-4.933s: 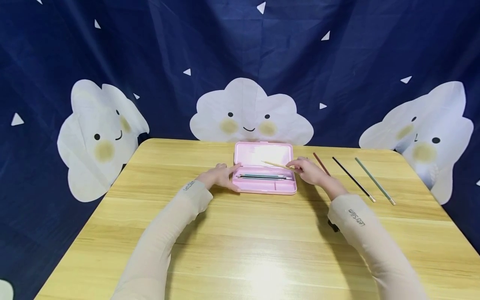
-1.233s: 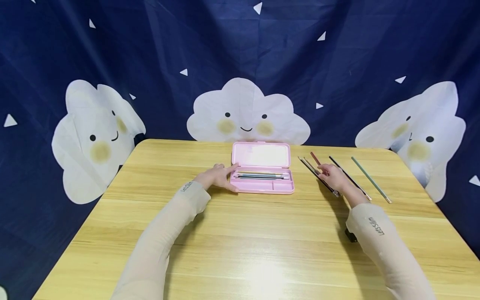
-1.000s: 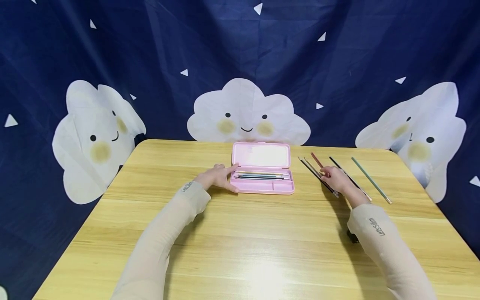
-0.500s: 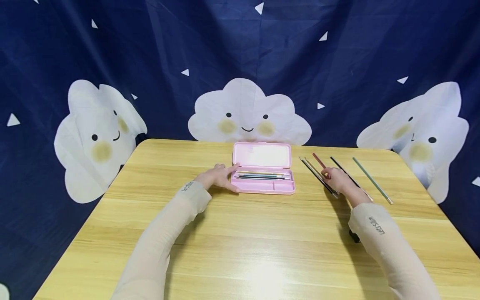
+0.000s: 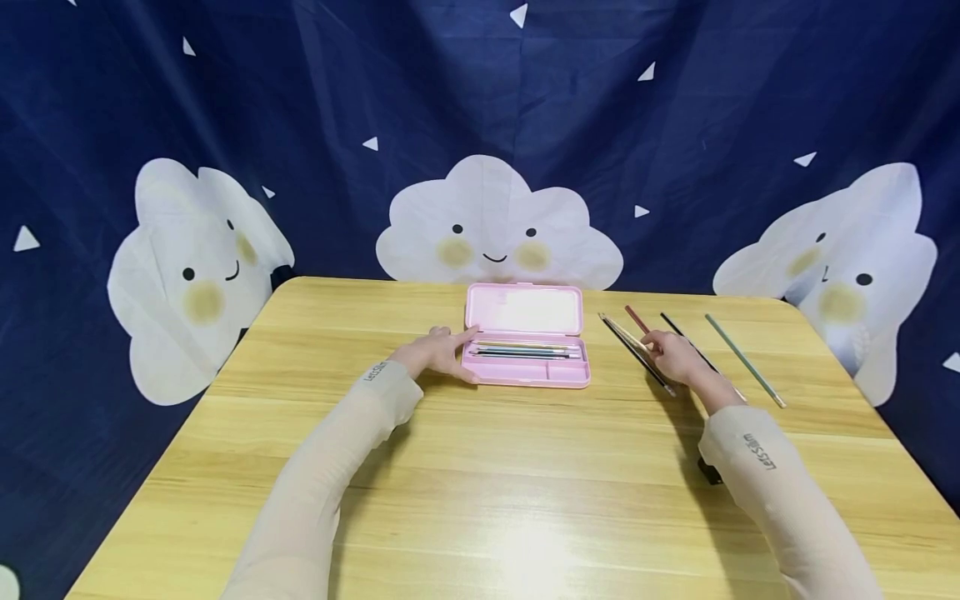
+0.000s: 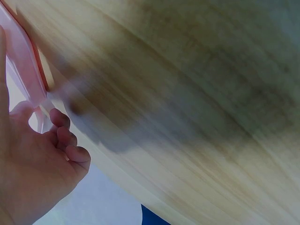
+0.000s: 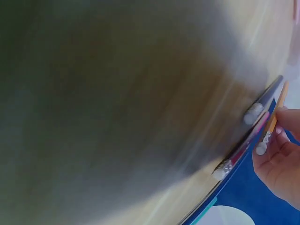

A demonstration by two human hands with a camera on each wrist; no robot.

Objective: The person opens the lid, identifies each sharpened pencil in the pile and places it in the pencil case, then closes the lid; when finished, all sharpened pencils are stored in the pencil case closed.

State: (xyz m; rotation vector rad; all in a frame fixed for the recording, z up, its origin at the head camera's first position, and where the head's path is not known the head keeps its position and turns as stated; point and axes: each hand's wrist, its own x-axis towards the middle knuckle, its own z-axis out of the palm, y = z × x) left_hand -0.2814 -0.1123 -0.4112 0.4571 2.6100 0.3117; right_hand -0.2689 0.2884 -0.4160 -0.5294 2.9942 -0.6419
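Observation:
A pink pencil case (image 5: pixel 513 373) lies with its lid up at the back middle of the table. Several pencils (image 5: pixel 519 354) lie in its long compartment. My left hand (image 5: pixel 431 354) holds the case's left end, thumb at the front corner and a finger near the hinge. To the right, my right hand (image 5: pixel 675 357) pinches a yellow pencil (image 7: pixel 275 112) between thumb and fingers, its white eraser end showing in the right wrist view. Close beside that pencil lies a black pencil (image 5: pixel 639 357). Partly hidden behind the right hand is a red pencil (image 5: pixel 636 318).
Further right lie another dark pencil (image 5: pixel 678 332) and a green pencil (image 5: pixel 745 360), both slanting. The wooden table (image 5: pixel 480 467) reaches back to a dark blue curtain (image 5: pixel 450 92) printed with clouds.
The yellow pencil held earlier over the case now lies inside it. My right hand has moved right and now grips another yellow pencil, turned slightly away from the black one. The left hand stays put.

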